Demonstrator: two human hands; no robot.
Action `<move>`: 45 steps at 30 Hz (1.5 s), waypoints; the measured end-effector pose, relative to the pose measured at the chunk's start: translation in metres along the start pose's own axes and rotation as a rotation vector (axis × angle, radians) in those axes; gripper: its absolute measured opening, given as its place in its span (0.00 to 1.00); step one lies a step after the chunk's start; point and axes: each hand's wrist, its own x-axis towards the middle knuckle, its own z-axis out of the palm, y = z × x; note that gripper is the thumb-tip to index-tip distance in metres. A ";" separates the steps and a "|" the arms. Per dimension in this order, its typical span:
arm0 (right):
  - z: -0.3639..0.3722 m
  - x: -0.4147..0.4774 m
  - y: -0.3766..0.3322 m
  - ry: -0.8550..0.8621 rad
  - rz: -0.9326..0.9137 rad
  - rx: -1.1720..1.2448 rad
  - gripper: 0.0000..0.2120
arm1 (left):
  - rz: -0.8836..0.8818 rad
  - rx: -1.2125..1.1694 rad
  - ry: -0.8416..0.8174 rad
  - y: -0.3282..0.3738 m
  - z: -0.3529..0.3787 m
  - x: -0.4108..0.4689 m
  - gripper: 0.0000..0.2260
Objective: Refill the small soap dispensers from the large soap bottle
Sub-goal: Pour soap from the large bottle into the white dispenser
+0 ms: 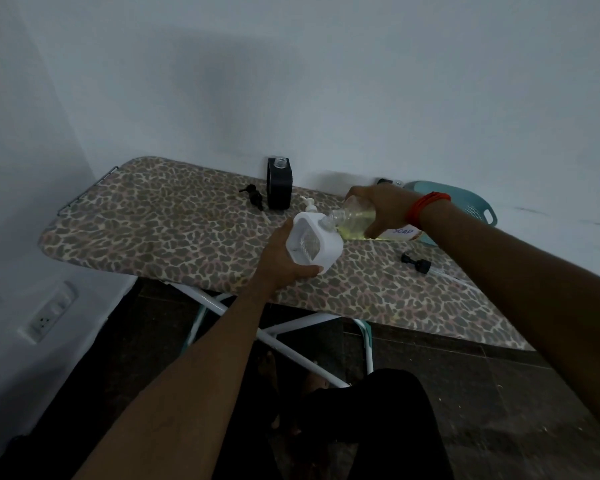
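My left hand (pixel 284 258) grips a white square soap dispenser (pixel 314 242), tilted, its open neck facing right. My right hand (pixel 381 211) holds the large clear soap bottle (pixel 355 220) of yellow liquid tipped on its side, mouth touching the dispenser's neck; a white label reads "SOAP". A black dispenser (pixel 279 183) stands upright and uncapped at the back by the wall. Its black pump (pixel 253 197) lies to its left. A white pump (pixel 309 204) lies behind the white dispenser. Another black pump with a clear tube (pixel 416 263) lies to the right.
Everything sits on a leopard-print ironing board (pixel 170 230) with white legs, set against a white wall. A teal colander (pixel 465 206) lies at the back right. A wall socket (pixel 47 315) is low on the left. The dark floor and my legs are below.
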 end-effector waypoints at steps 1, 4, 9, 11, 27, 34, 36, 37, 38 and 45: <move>-0.001 0.000 -0.001 -0.001 -0.001 -0.006 0.38 | 0.006 0.008 0.002 0.002 0.000 0.000 0.37; -0.002 0.000 -0.002 -0.008 0.005 -0.020 0.39 | -0.022 0.011 0.010 0.005 -0.001 -0.002 0.38; -0.003 0.000 -0.003 -0.008 0.013 -0.047 0.39 | 0.004 0.025 0.002 0.006 0.000 -0.002 0.39; -0.004 0.000 -0.004 -0.012 0.016 -0.069 0.39 | -0.009 0.022 0.002 0.006 0.000 -0.002 0.39; -0.015 0.000 -0.014 -0.040 0.022 -0.173 0.38 | -0.025 0.050 -0.001 0.004 0.001 -0.001 0.41; -0.015 -0.002 -0.017 -0.044 0.027 -0.184 0.37 | -0.109 0.028 0.001 -0.002 0.000 -0.002 0.47; -0.015 -0.002 -0.017 -0.045 0.030 -0.185 0.38 | -0.101 0.030 -0.005 -0.002 0.000 -0.002 0.46; -0.015 -0.002 -0.017 -0.045 0.030 -0.184 0.38 | -0.097 0.029 -0.005 -0.002 0.000 -0.002 0.46; -0.015 -0.002 -0.017 -0.045 0.031 -0.185 0.38 | -0.094 0.026 -0.004 -0.001 0.000 -0.002 0.45; -0.016 -0.002 -0.018 -0.045 0.029 -0.202 0.38 | -0.101 0.015 0.006 0.001 0.000 -0.002 0.42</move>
